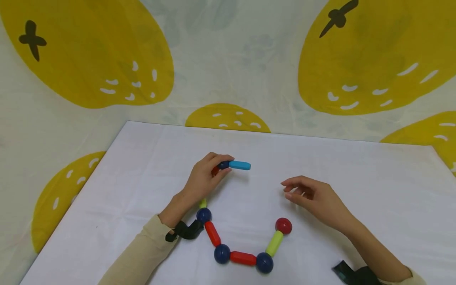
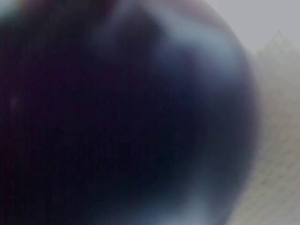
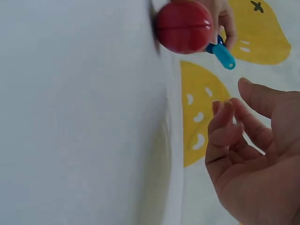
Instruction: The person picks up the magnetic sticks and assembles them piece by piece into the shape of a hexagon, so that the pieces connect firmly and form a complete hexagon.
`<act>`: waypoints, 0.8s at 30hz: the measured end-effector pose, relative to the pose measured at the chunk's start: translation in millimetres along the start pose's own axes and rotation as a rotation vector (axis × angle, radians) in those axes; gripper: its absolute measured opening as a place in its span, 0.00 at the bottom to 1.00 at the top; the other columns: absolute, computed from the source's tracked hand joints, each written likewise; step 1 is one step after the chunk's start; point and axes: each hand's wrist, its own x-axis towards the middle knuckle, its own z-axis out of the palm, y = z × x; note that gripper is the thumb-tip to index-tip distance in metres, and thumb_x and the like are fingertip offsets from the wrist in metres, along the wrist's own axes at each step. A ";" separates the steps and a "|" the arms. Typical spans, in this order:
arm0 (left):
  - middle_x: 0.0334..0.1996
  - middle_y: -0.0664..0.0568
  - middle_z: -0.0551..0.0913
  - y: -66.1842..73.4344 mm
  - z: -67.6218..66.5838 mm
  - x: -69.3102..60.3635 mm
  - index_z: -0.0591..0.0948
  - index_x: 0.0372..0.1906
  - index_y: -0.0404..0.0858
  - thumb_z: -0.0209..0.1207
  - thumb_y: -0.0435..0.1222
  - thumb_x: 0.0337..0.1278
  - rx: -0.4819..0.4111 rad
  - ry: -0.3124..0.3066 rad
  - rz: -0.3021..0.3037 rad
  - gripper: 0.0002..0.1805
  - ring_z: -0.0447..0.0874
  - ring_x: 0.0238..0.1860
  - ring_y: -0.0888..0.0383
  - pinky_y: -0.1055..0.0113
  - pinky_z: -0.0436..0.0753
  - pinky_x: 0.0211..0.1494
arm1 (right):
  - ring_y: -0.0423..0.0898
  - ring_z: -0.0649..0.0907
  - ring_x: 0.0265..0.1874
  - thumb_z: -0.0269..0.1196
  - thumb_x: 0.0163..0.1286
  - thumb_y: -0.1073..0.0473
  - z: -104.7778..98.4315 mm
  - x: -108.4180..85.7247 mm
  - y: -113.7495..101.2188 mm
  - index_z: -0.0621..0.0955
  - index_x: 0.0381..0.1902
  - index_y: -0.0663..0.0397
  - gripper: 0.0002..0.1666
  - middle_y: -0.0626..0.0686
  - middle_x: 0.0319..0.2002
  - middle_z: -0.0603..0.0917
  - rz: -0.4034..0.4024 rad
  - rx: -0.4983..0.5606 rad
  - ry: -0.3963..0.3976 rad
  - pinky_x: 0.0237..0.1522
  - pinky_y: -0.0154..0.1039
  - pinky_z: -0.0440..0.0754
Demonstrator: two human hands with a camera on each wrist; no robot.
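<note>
My left hand (image 1: pixel 206 174) pinches a dark blue ball (image 1: pixel 223 164) between thumb and fingers. A light blue rod (image 1: pixel 240 165) sticks out from that ball to the right, and a bit of red shows under the fingers. My right hand (image 1: pixel 313 200) hovers over the table, fingers loosely curled, holding nothing; the right wrist view shows the hand (image 3: pixel 262 154) bare too. Below lies a joined chain: a red ball (image 1: pixel 283 226), a yellow-green rod (image 1: pixel 274 243), dark blue balls (image 1: pixel 265 263) and red rods (image 1: pixel 243 258). Its far left end, with another yellow-green rod (image 1: pixel 203 203), is partly behind my left wrist.
A white-covered table (image 1: pixel 142 158) lies beneath everything, its back edge against a cloth (image 1: pixel 231 59) printed with yellow fruit. Dark straps (image 1: pixel 189 230) hang at both wrists. A blurred dark round shape (image 2: pixel 122 117) fills most of the left wrist view.
</note>
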 end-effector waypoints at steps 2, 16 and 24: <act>0.41 0.53 0.77 0.3 0.4 -0.1 0.81 0.53 0.44 0.64 0.35 0.58 -0.003 -0.002 0.004 0.17 0.71 0.36 0.57 0.68 0.72 0.34 | 0.39 0.79 0.28 0.67 0.63 0.51 0.9 -10.6 3.7 0.81 0.49 0.43 0.17 0.38 0.35 0.82 -0.010 -0.029 -0.008 0.27 0.33 0.77; 0.41 0.53 0.78 -3.5 1.6 -1.1 0.81 0.53 0.44 0.64 0.36 0.58 -0.001 0.012 0.020 0.17 0.71 0.36 0.58 0.68 0.73 0.35 | 0.36 0.80 0.26 0.66 0.64 0.50 21.4 -44.7 -1.4 0.80 0.50 0.44 0.17 0.39 0.37 0.81 -0.126 0.037 -0.135 0.31 0.32 0.77; 0.42 0.52 0.78 -4.0 0.6 -1.9 0.80 0.54 0.44 0.64 0.35 0.58 -0.017 0.000 0.008 0.18 0.72 0.39 0.56 0.67 0.76 0.38 | 0.38 0.79 0.26 0.66 0.64 0.50 28.8 -44.7 -2.2 0.80 0.50 0.40 0.16 0.40 0.35 0.80 -0.096 0.062 -0.154 0.30 0.32 0.77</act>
